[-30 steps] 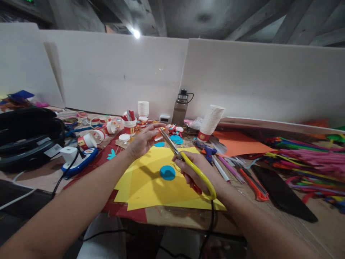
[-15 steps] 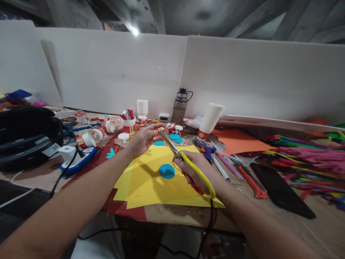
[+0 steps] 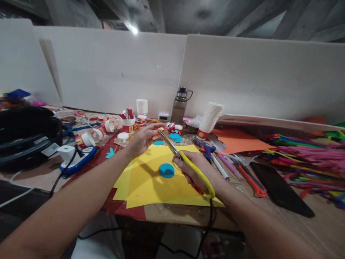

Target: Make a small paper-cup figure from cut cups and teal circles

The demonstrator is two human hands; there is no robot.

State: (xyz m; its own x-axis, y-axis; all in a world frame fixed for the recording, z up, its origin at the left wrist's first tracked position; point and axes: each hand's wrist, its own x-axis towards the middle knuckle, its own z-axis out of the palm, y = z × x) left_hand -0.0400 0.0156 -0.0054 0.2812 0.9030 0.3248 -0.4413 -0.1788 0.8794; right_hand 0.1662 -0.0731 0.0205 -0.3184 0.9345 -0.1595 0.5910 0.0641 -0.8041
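Yellow-handled scissors (image 3: 192,167) are gripped in my right hand (image 3: 198,169), above the yellow paper sheets (image 3: 145,189). The blade tips reach a small red and yellow paper piece (image 3: 161,129) that my left hand (image 3: 144,138) pinches between its fingers. On the yellow sheets below lies a blue paper circle (image 3: 166,170). Behind the hands is a small pile of blue circles (image 3: 175,137), and another blue piece (image 3: 158,142) is partly under my left hand's far side. The far ends of my left fingers are hard to separate from the clutter behind.
Stacked paper cups (image 3: 211,118) and a water bottle (image 3: 179,108) stand at the back. Right: glue gun (image 3: 208,149), pens, orange-handled scissors (image 3: 253,181), black phone-like slab (image 3: 281,189), pipe cleaners (image 3: 312,156). Left: cut cups, blue and white power strip (image 3: 78,162), black bag (image 3: 27,133).
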